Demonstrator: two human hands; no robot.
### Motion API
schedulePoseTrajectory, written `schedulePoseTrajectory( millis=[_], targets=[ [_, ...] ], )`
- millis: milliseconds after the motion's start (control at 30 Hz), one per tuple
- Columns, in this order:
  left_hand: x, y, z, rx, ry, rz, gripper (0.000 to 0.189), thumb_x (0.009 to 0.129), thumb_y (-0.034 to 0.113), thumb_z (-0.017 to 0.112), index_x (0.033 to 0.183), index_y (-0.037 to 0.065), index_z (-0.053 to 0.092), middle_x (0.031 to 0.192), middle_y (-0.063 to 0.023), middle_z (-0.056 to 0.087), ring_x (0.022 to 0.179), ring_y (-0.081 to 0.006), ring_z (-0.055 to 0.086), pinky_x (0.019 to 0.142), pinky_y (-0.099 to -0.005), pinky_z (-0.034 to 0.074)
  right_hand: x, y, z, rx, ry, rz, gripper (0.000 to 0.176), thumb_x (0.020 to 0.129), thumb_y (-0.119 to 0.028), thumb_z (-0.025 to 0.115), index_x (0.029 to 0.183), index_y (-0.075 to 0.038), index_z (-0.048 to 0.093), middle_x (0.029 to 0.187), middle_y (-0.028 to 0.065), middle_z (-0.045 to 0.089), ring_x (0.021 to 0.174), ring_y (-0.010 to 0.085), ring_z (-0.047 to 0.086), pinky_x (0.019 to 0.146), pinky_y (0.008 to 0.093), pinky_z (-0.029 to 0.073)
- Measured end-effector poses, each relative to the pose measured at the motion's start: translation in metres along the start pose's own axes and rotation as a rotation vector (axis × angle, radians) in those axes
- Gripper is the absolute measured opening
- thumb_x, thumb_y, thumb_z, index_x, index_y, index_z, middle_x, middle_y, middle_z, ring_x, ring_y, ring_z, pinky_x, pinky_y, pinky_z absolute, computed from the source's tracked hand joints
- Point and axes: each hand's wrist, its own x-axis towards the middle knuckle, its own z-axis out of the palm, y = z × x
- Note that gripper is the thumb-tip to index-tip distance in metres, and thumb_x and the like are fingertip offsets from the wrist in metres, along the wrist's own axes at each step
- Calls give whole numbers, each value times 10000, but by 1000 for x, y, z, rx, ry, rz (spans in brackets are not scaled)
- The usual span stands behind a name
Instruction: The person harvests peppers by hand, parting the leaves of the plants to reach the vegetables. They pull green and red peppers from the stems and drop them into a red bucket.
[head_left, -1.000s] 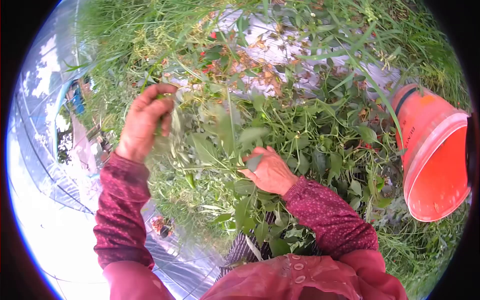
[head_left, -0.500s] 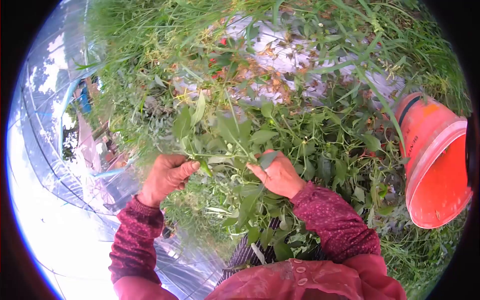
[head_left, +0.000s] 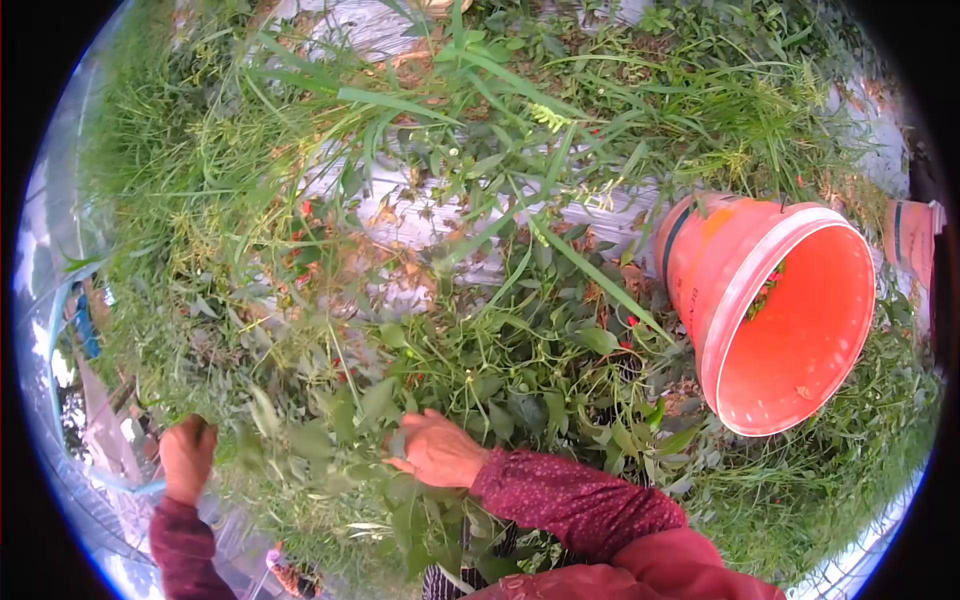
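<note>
My left hand [head_left: 188,458] is at the lower left, away from the plant, its fingers curled in; whether anything is inside cannot be made out. My right hand [head_left: 438,450] is in the leafy green plant [head_left: 375,405] at the lower middle, its fingers bent among stems and leaves. What those fingers hold is hidden by the foliage. A red bucket [head_left: 790,330] lies tilted at the right with its mouth towards me, and some green and red pieces show inside.
Silvery ground sheeting [head_left: 400,205] runs between weeds and long grass. Small red fruits show among the plants. A second red bucket [head_left: 908,238] stands at the far right edge. Clear plastic sheeting and a blue pipe are on the left. A small figure shows at the bottom left.
The view has swung to the right, bringing the red bucket further in. My left hand has moved away from the plant and from my right hand, which stays in the leaves.
</note>
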Motion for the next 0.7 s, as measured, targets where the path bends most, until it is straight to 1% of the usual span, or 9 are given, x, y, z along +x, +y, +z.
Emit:
schedulePoseTrajectory(
  millis=[67,167,233,300,367,433,567,633,700],
  targets=[
    [39,23,-28,-532,-203,-248,260,776,186,623,662,-3,485,505,-78,418,445,-134,419,436,-316,374,-2,2,11,-71,40,-44,274,833,-273,594,978,-40,589,922,86,534,932,237,484,840,415,378],
    [112,130,-73,-848,-299,-215,263,796,191,642,637,31,508,541,35,434,460,-56,382,406,-246,321,-5,3,11,-143,98,-165,423,744,-229,660,1097,-22,554,1136,105,503,1129,240,418,891,403,366],
    [159,173,-49,-782,-331,105,254,802,216,642,768,-31,595,631,-58,531,597,-132,526,553,-298,450,-8,6,15,-228,141,-176,477,721,-207,667,1136,-9,538,1240,134,471,1248,264,353,957,397,349],
    [200,223,-17,-742,-428,182,363,790,282,649,994,-18,650,810,-137,644,754,-206,599,716,-326,487,-11,12,26,-166,46,-141,461,708,-196,664,1109,-3,542,1315,151,424,1303,280,300,1005,382,331],
    [232,254,28,-1002,-470,99,279,807,223,647,841,-52,619,590,-25,514,493,-92,485,423,-258,401,-11,18,30,-205,-103,-128,449,749,-230,609,1097,46,551,1302,193,427,1313,319,276,1013,447,380],
    [260,268,74,-1106,-571,-58,337,807,220,626,938,-91,619,758,-150,623,585,-192,582,501,-305,486,-14,21,29,-213,-12,-119,334,716,-181,640,995,-12,568,1271,139,447,1290,274,312,972,372,381],
    [304,282,151,-1405,-432,-278,250,801,135,627,885,-96,585,718,-135,597,492,-160,536,394,-284,423,-21,28,37,-153,-75,-82,232,766,-150,578,946,-6,552,1239,137,450,1301,260,294,978,375,388],
    [315,297,161,-1488,-600,-577,176,818,138,602,887,-19,563,726,-79,600,448,-127,438,384,-264,362,-23,33,42,-164,-22,-157,255,766,-155,578,979,-18,541,1245,134,442,1310,259,279,1011,381,372],
    [321,314,165,-1585,-746,-638,169,835,146,581,918,1,551,702,-57,571,481,-114,439,397,-257,369,-24,34,45,-145,-67,-119,348,777,-157,568,1096,-31,509,1286,122,424,1327,259,254,1040,382,353]
  ],
)
